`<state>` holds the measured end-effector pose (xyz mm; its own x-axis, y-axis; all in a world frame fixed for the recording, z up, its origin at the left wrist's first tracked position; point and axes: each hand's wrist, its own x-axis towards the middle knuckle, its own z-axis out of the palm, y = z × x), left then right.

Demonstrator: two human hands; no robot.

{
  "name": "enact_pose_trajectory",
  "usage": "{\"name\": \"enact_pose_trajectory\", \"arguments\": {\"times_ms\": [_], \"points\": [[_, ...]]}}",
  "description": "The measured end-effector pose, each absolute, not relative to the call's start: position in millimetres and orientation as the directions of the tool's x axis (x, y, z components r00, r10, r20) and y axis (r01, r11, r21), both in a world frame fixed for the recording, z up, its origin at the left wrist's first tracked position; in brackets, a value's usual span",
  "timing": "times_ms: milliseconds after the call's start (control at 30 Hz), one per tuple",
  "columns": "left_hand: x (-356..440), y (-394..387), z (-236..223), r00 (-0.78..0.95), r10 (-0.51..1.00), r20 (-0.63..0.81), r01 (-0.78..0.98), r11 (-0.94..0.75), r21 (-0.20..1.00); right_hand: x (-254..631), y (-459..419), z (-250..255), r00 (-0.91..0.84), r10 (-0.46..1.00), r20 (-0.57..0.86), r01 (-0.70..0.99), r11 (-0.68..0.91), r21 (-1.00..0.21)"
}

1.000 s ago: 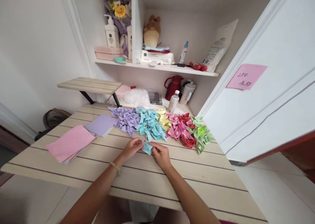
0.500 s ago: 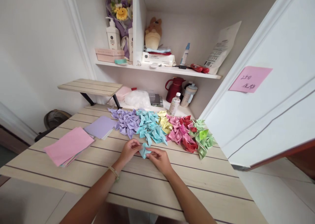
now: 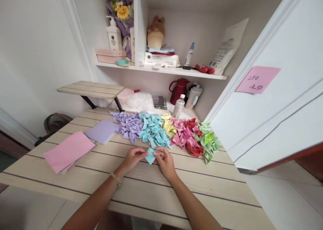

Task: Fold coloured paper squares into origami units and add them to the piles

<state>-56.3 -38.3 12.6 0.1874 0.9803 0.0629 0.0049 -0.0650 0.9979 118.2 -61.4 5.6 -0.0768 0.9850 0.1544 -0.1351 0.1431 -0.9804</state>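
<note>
A small light-blue folded paper (image 3: 150, 156) is held between my two hands, a little above the table's middle. My left hand (image 3: 134, 157) pinches its left corner between thumb and fingers. On the other side, my right hand (image 3: 165, 160) pinches the right edge, thumb in front. The paper now shows a flat, diamond-like face. Just beyond my fingers lie heaps of folded paper pieces: purple ones (image 3: 130, 126), light-blue ones (image 3: 154, 130), yellow ones (image 3: 168, 125), pink ones (image 3: 184, 134) with some red, and green ones (image 3: 210, 142).
Stacks of pink paper sheets (image 3: 69, 151) and purple paper sheets (image 3: 101, 130) lie at the left. A small wooden riser (image 3: 91, 89) stands behind them. At the back are a clear bottle (image 3: 179, 107), a red jug (image 3: 179, 91) and a loaded shelf (image 3: 156, 70).
The light-blue paper has been turned so a smooth diamond face shows, where folds and a centre line showed before. Both hands have shifted their grip on it slightly.
</note>
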Motion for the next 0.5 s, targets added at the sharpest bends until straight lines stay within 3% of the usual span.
{"name": "enact_pose_trajectory", "arguments": {"times_ms": [200, 500], "points": [[-53.9, -36.9, 12.6, 0.162, 0.985, 0.058, -0.007, -0.058, 0.998, 114.7, -59.3, 3.8, -0.075, 0.991, 0.115, -0.179, 0.1, -0.979], [-51.2, -37.9, 12.6, 0.124, 0.99, 0.062, 0.055, -0.069, 0.996, 119.2, -57.2, 2.8, -0.053, 0.986, 0.158, -0.039, 0.156, -0.987]]}}
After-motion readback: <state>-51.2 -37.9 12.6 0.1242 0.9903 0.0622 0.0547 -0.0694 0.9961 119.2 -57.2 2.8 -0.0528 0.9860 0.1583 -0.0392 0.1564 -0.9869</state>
